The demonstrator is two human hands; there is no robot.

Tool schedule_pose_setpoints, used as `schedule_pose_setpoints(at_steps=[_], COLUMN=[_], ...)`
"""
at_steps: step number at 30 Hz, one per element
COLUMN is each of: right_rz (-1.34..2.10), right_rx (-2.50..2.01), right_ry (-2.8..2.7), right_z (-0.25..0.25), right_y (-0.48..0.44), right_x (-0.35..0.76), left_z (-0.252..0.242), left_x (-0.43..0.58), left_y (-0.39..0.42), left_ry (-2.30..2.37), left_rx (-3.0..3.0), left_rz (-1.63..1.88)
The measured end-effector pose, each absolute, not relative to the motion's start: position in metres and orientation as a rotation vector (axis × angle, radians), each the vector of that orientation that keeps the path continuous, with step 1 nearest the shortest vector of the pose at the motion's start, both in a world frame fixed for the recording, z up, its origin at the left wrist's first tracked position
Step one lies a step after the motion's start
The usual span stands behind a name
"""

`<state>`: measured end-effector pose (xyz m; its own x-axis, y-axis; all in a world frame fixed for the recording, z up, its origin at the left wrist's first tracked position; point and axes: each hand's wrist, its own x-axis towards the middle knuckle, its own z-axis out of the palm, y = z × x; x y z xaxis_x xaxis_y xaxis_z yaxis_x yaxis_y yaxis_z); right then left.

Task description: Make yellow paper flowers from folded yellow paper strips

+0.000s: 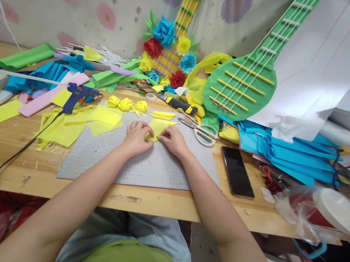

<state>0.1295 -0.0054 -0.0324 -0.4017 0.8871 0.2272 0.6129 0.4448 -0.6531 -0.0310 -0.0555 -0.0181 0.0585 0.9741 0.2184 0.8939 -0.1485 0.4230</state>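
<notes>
Fingertips of both the left hand [136, 137] and right hand [173, 140] were pinched down on a small yellow paper piece [157, 127], pressing it flat on the grey cutting mat [141, 168]. Scissors [200, 131] sat just beside, a blue glue gun [78, 95] further left.

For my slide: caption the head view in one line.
Left hand and right hand pinch a yellow paper piece on a grey cutting mat, scissors and glue gun nearby.

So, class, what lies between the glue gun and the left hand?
In the head view, yellow paper sheets lie between the glue gun and the left hand, which pinches a folded yellow piece with the right hand.
</notes>
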Motion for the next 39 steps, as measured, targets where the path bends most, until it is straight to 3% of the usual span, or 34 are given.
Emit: schedule_pose_setpoints(at_steps=[13,39], right_rz=[0.450,0.497], right_rx=[-1.332,-1.343], right_ry=[-2.133,-2.169], right_z=[-0.0324,-0.0320], right_y=[-0.0130,-0.0124], right_x=[0.1214,0.1224], left_z=[-0.0162,-0.0195], left_x=[-0.0306,-0.0287], left_y=[-0.0558,-0.0524], left_ry=[1.918,1.937], left_rx=[2.152,2.083], left_rz=[0.653,0.742])
